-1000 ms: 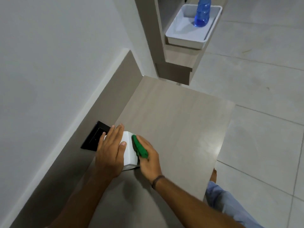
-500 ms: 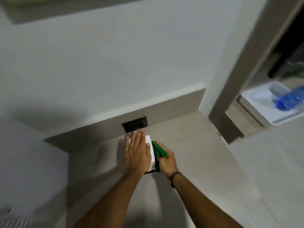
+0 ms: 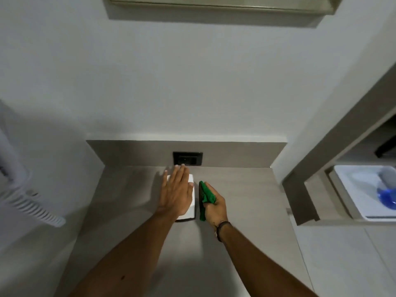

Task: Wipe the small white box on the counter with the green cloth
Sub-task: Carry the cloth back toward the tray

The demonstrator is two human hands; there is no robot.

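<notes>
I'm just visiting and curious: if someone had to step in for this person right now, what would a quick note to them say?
Left hand: flat, palm down on top of the small white box, steadying it on the counter.
Right hand: closed around the bunched green cloth, just right of the box; a thin gap shows between cloth and box side.
Box sits near the black wall socket.
Done: box held, cloth in place at its right side.
Left: how much is wiped can't be told; the top under the left hand probably still needs it.

Box (image 3: pixel 191 207) on counter (image 3: pixel 246 200), outlet (image 3: pixel 187 158) behind, cloth (image 3: pixel 206 196) right.
</notes>
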